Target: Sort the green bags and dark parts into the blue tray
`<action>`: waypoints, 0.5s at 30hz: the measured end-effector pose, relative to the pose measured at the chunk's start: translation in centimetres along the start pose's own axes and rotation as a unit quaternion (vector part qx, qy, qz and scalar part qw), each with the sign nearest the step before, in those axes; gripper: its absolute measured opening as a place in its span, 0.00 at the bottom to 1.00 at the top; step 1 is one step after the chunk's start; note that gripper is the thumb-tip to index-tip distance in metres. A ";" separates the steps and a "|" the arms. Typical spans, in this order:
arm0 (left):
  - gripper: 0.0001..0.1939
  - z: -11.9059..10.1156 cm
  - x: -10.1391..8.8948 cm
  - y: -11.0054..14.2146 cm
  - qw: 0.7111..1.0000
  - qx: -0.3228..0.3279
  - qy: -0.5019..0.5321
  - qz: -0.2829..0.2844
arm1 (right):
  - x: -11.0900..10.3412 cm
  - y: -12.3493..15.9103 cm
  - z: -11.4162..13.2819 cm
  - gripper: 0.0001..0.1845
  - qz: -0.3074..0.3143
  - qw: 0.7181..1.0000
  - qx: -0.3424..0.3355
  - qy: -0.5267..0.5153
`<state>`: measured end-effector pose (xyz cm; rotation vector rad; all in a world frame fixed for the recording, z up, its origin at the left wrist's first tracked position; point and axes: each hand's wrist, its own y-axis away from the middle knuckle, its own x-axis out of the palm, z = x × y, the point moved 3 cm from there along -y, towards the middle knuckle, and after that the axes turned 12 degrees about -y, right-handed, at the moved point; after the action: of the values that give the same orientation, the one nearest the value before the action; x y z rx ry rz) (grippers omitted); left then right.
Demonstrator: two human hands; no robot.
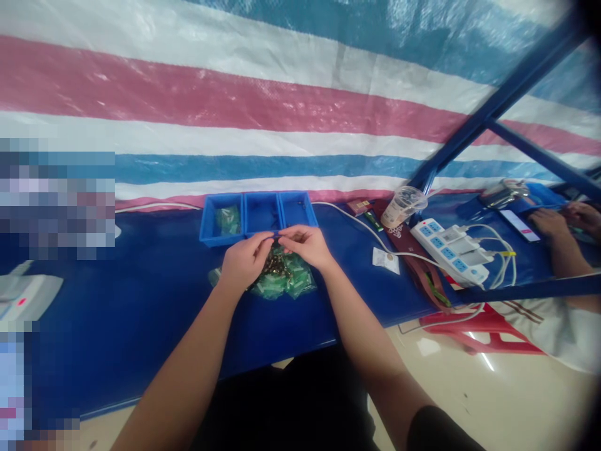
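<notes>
On the blue table point(141, 294), just in front of a row of three blue bins point(259, 215), the left hand point(245, 260) and the right hand point(306, 245) meet over a heap of small green packets point(282, 279). Both hands are curled, fingertips pinched together at about the same spot above the heap, and something thin and dark seems to run between them; it is too small to tell what it is. The heap lies directly beneath and slightly nearer the person than the fingertips, partly hidden by the left hand, with brownish bits among the green. The leftmost bin holds a few more green packets point(228, 219); the other two look dark inside. To the right lie a white power strip point(448, 250) with blue sockets and plugged cables, a tipped clear plastic cup point(404, 205), and a small white sachet point(386, 260). No writing on any of these can be read. At the far right edge another person's hands point(566, 219) rest beside a phone point(519, 225). A striped tarpaulin point(282, 94) in red, white and blue hangs behind the table.
</notes>
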<state>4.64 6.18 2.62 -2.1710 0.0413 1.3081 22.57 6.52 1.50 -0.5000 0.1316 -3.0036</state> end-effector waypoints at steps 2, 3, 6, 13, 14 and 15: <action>0.17 -0.1 -0.2 0.0 1.000 -0.013 -0.001 0.000 | -0.7 -0.3 0.1 0.20 -0.056 0.998 -0.012 -0.017; 0.17 -0.2 -0.3 0.0 1.000 -0.015 -0.001 -0.001 | -1.0 -0.5 0.2 0.23 -0.081 0.996 -0.019 -0.032; 0.17 -0.2 -0.2 0.0 1.000 -0.007 -0.002 -0.005 | -1.8 -0.7 0.1 0.33 -0.110 0.993 -0.022 -0.034; 0.16 0.0 0.1 0.0 1.000 -0.002 -0.010 -0.008 | -4.3 0.0 1.7 0.10 -0.057 0.944 -0.027 0.323; 0.16 0.0 0.1 0.0 1.000 -0.001 -0.010 -0.010 | -4.6 0.2 1.9 0.10 -0.031 0.935 -0.017 0.352; 0.16 0.0 0.1 0.0 1.000 -0.001 -0.011 -0.011 | -4.7 0.3 2.0 0.10 0.002 0.928 -0.001 0.372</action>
<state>4.63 6.19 2.54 -2.1529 0.0063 1.3189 27.64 6.57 1.83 0.6593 0.1817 -3.0071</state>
